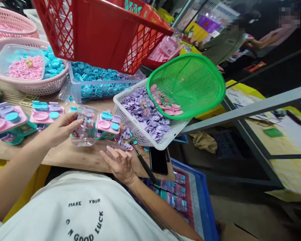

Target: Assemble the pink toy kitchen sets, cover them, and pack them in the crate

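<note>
My left hand (62, 127) grips a clear plastic blister shell (86, 129) with a small toy part inside, held just above the wooden table (72, 155). My right hand (120, 164) rests palm up near the table's front edge, fingers spread, with another clear plastic piece (111, 149) lying at its fingertips. A finished pink and teal toy set (107, 125) stands just behind the shell. Loose purple parts (125, 137) lie scattered beside it.
A white basket of purple parts (145, 117) carries a tilted green basket (188, 83) with pink pieces. Behind stand a red crate (102, 30), a blue tray of teal parts (100, 83) and pink baskets (27, 67). More toy sets (22, 117) sit left. A blue crate (190, 194) sits below. Other people are far right.
</note>
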Tool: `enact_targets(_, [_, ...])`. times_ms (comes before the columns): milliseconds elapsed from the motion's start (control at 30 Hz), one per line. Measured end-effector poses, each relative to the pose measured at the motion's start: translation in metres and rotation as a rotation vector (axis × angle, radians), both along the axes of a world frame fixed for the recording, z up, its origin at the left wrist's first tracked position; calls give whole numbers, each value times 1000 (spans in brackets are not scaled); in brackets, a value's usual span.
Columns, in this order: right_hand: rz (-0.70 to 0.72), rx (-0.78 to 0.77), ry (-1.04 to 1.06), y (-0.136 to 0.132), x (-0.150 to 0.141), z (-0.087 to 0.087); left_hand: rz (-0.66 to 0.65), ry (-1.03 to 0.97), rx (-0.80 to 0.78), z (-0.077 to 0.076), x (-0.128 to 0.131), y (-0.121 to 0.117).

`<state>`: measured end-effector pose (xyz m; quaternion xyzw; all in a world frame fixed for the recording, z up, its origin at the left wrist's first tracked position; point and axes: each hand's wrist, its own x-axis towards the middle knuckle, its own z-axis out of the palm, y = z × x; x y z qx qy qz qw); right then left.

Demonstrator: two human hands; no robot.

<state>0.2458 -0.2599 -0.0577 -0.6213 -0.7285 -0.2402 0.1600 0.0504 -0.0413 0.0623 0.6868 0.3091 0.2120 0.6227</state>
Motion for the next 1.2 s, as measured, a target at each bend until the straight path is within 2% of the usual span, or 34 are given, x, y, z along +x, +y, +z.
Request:
enact_targets(133, [-5, -60, 64, -18, -16, -9, -76, 8, 42, -16, -11, -14])
enact_targets(400, [-35, -200, 264, -44, -34, -26, -119, -19, -123, -43, -16, -39])
enact_targets(600, [-60, -128, 285, -47, -42, -35, -145, 4, -129, -71, -14, -55])
enact_targets(733, [-44, -141, 329, -47, -37, -35, -150, 19, -148, -80, -18, -59])
enact_targets(833, [24, -169, 483, -38, -31, -21, -98, 70, -74, -77, -24, -63])
enact_targets(933, [68, -224, 874, -16, -36, 3, 26, 92, 124, -71, -30, -73])
enact_targets(1000, [103, -329, 1146, 5, -44, 22, 80, 44, 242, -67, -33, -80])
enact_targets(1067, [192, -489, 1325, 27, -53, 39, 106, -33, 355, -66, -38, -85])
enact_targets(1133, [292, -635, 1359, 46, -59, 53, 144, -72, 472, -68, -47, -84])
enact_targets(1200, [364, -703, 1226, 62, -63, 65, 178, -66, 552, -70, -62, -79])
